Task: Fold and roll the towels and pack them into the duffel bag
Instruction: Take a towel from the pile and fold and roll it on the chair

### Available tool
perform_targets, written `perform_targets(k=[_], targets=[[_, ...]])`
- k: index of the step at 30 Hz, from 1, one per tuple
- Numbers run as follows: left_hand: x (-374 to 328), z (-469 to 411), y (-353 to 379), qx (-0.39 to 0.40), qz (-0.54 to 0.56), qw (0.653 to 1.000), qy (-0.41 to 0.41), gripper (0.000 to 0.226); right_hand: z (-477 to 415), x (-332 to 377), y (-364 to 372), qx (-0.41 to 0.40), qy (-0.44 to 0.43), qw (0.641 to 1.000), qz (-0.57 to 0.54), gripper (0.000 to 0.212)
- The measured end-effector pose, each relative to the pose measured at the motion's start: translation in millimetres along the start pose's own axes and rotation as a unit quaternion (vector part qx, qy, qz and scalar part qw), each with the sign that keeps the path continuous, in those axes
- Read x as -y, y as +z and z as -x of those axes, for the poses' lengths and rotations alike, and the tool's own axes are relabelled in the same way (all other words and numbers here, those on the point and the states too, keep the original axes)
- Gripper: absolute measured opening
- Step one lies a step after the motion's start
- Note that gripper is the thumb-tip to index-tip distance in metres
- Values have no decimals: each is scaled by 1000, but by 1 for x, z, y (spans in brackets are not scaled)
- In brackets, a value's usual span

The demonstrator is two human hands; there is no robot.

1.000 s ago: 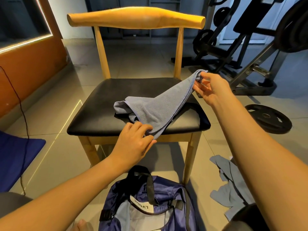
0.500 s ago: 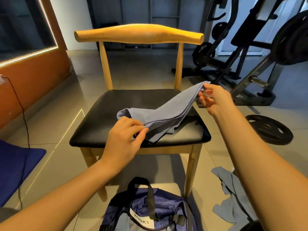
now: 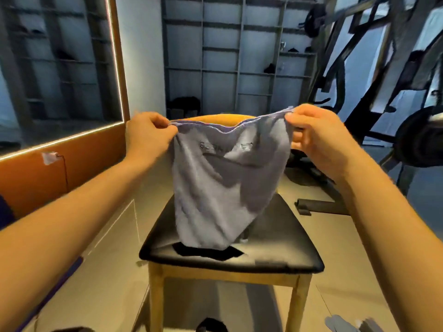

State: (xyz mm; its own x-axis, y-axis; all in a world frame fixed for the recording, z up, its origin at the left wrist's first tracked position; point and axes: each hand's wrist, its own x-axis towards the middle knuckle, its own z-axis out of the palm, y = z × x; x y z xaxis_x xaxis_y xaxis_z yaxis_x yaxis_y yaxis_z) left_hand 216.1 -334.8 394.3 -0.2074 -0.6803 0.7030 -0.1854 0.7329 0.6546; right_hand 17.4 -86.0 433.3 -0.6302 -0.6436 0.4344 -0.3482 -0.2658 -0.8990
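Note:
A grey-blue towel (image 3: pixel 225 188) hangs spread in the air above the black seat of a wooden chair (image 3: pixel 275 250). My left hand (image 3: pixel 149 135) pinches its upper left corner and my right hand (image 3: pixel 316 137) pinches its upper right corner, so the top edge sags between them. The towel's lower end just reaches the seat. Only the dark handle of the duffel bag (image 3: pixel 212 325) shows at the bottom edge. A second grey towel (image 3: pixel 345 324) lies on the floor at the bottom right.
Gym machines and a weight plate (image 3: pixel 417 137) crowd the right side. An orange wall with a mirror (image 3: pixel 55 68) runs along the left. Shelving (image 3: pixel 237 56) fills the back wall. A dark blue mat edge (image 3: pixel 6 212) lies at the far left on the tiled floor.
Both hands have lifted the towel off the seat and spread it upright between them. The camera has tilted up, so the duffel bag has dropped almost out of view.

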Motion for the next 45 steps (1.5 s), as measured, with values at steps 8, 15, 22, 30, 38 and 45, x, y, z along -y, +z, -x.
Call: perform_targets(k=[8, 15, 22, 30, 38, 45], targets=[[-12, -33, -34, -17, 54, 998, -41, 4, -13, 35, 8, -117, 3, 993, 11, 18], [-6, -44, -51, 54, 112, 989, -84, 20, -19, 45, 1, -152, 13, 987, 52, 15], [-9, -44, -64, 121, 209, 968, -67, 6, -22, 51, -4, -173, 31, 984, 33, 20], [5, -53, -41, 195, 315, 919, -131, 6, -33, 21, -16, -182, 70, 981, -10, 18], [30, -73, 16, 176, 296, 918, -197, 8, -76, -33, -19, -179, 142, 973, -14, 10], [12, -91, 35, 121, 229, 961, -101, 18, -104, -42, -20, -230, 56, 972, -6, 16]])
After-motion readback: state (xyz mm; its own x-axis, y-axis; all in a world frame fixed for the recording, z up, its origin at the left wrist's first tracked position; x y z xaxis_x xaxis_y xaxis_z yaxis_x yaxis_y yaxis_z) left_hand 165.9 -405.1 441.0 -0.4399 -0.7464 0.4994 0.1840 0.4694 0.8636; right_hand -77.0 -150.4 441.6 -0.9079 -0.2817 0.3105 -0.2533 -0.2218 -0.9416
